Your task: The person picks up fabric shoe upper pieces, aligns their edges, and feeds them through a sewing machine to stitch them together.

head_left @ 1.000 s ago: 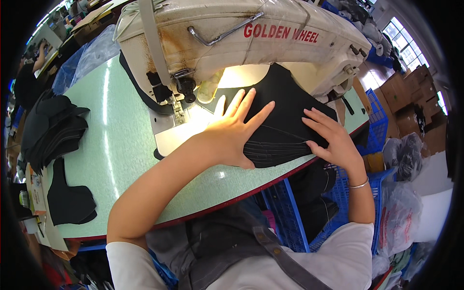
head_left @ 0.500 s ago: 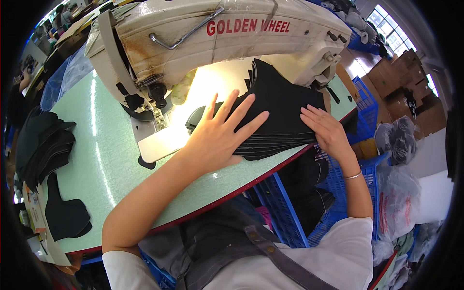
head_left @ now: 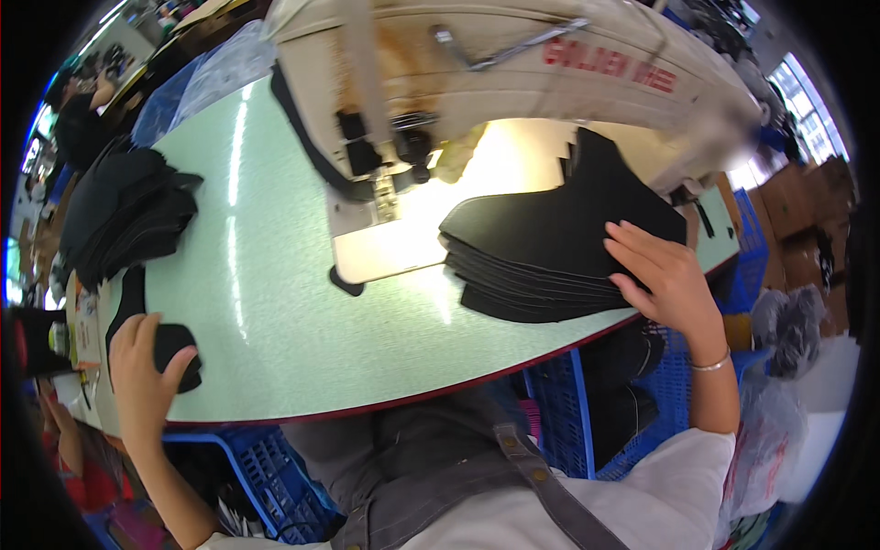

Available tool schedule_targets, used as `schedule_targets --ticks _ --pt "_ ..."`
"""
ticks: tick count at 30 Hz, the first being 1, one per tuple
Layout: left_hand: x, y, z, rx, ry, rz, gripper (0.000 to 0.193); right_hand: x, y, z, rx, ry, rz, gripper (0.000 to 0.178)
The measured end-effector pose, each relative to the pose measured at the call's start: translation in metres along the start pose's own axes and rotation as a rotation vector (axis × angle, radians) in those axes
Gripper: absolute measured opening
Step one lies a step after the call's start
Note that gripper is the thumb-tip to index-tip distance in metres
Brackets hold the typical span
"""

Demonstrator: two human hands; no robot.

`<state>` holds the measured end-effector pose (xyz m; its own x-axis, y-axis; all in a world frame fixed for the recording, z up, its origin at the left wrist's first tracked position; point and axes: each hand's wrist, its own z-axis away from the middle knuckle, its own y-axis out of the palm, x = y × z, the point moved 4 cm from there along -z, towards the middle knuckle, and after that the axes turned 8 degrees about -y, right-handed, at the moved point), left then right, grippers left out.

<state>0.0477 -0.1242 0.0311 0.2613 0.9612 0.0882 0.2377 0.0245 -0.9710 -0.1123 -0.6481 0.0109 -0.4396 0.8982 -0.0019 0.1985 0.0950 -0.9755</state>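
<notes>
Left hand (head_left: 142,380), fingers curled over a black cut piece (head_left: 156,335) at 8 o'clock; right hand (head_left: 662,275), fingers spread flat, steadies the fanned black stack (head_left: 550,247) at 3 o'clock. Risk: with attention split, the stack may slide off the table edge (head_left: 440,390); the piece may snag.

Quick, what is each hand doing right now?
Left hand: fingers curled, pressing a black cut piece at the table's left end.
Right hand: open and flat on the stack of black pieces, gripping nothing.

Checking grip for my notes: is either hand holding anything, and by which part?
Left hand grasps a flat black piece at its near end. Right hand rests flat on the black stack's right edge; no grasp.
</notes>
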Motion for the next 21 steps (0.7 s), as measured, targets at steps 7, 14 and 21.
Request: schedule_targets --ticks 7,14,21 --pt "0.105 0.036 0.038 0.108 -0.183 0.206 0.061 0.0 0.008 -0.007 0.035 0.011 0.094 0.054" --pt "0.104 0.034 0.044 0.055 -0.079 0.145 0.074 -0.021 0.006 0.019 0.059 0.027 0.023 0.056" --pt "0.124 0.061 0.055 -0.055 0.008 -0.01 0.06 -0.024 -0.001 0.018 0.038 0.31 -0.065 0.074"
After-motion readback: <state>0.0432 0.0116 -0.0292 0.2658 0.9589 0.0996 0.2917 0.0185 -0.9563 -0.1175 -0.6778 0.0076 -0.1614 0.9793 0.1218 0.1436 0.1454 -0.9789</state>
